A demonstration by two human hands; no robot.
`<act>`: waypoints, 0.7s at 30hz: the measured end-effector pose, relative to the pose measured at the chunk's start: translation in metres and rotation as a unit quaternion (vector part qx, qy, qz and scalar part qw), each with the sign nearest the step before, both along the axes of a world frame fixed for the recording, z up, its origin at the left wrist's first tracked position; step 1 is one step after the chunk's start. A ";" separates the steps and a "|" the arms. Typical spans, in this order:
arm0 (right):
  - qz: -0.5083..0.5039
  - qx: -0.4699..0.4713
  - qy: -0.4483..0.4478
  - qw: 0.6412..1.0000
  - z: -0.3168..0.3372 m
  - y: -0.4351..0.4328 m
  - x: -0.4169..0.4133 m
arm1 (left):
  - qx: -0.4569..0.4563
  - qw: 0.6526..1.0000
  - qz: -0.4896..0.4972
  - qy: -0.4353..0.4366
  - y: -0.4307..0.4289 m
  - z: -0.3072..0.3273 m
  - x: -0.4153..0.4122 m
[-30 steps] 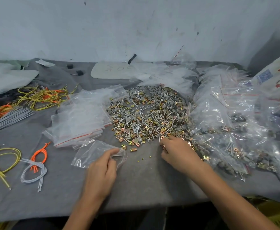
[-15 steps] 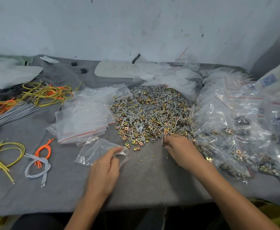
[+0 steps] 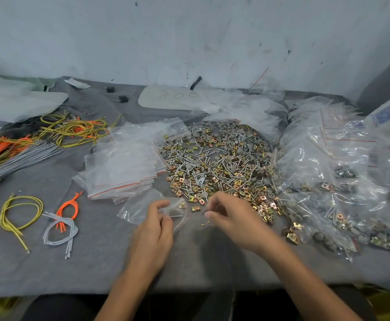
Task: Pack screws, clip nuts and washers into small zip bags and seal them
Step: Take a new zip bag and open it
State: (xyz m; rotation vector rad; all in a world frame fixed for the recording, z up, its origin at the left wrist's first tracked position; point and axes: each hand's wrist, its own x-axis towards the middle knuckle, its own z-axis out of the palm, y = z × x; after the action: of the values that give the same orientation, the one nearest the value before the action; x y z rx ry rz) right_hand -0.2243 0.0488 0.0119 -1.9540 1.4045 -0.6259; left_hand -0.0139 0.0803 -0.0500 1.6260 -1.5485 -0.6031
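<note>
A big loose pile of screws, brass clip nuts and grey washers lies on the grey cloth at mid table. Just in front of its near edge, my left hand pinches the mouth of a small clear zip bag and holds it open towards the right. My right hand hovers close to that mouth, its fingers pinched together on small pieces that are too blurred to name. A few clip nuts lie loose between my two hands.
A stack of empty red-striped zip bags sits left of the pile. Filled bags are heaped at the right. Yellow, orange and grey cords lie at the near left, with more cords at the far left. The table edge runs near me.
My right hand left the pile's near edge and moved left to the bag's mouth with its fingers pinched. My left hand kept hold of the bag.
</note>
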 end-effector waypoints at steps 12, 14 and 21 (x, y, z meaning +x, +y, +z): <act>-0.074 -0.099 -0.116 0.986 -0.036 0.015 0.065 | -0.027 1.000 -0.004 0.010 0.000 0.001 0.000; -0.089 -0.097 -0.125 0.983 -0.038 0.018 0.061 | -0.026 1.000 -0.009 0.006 0.001 0.001 -0.001; -0.070 -0.086 -0.101 0.989 -0.032 0.018 0.066 | -0.010 1.000 -0.017 -0.008 0.001 0.000 0.001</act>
State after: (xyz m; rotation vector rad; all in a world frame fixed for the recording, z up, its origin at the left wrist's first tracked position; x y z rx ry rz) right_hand -0.1580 0.0669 -0.0204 -1.8719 1.4074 -1.0108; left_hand -0.0131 0.0818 -0.0497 1.5958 -1.5920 -0.5930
